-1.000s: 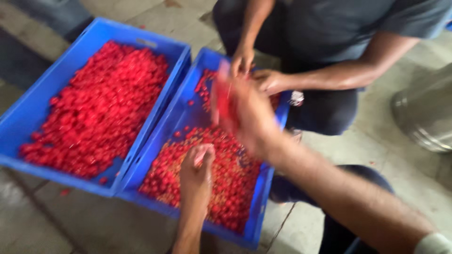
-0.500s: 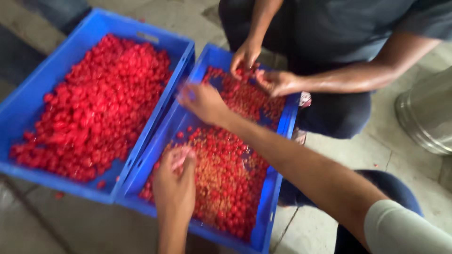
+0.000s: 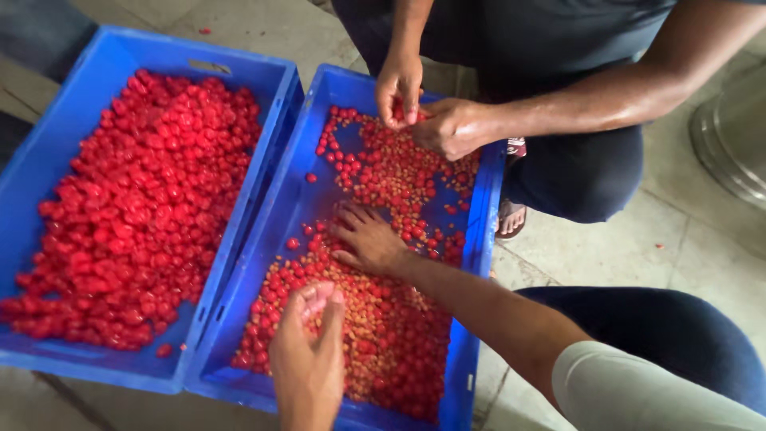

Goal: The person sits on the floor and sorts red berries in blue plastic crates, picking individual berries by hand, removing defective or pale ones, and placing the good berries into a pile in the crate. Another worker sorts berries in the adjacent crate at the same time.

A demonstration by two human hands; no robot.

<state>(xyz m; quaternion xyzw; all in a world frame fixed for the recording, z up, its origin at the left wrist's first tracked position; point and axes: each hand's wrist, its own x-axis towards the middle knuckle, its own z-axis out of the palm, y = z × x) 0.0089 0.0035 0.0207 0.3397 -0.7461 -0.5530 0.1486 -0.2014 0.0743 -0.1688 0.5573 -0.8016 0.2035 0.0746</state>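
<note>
Our right hand (image 3: 369,238) lies flat, fingers spread, on fruit (image 3: 383,319) mixed with pits in the right crate (image 3: 297,209); our left hand (image 3: 309,351) has its fingers loosely curled, holding uncertain. The left crate (image 3: 48,152) is full; much remains.

Your right hand (image 3: 369,239) lay flat on the red fruits and pits (image 3: 383,319) in the right blue crate (image 3: 479,263); your left hand (image 3: 309,351) pinched some nearby, while a co-worker's hands (image 3: 431,112) sorted opposite.
</note>
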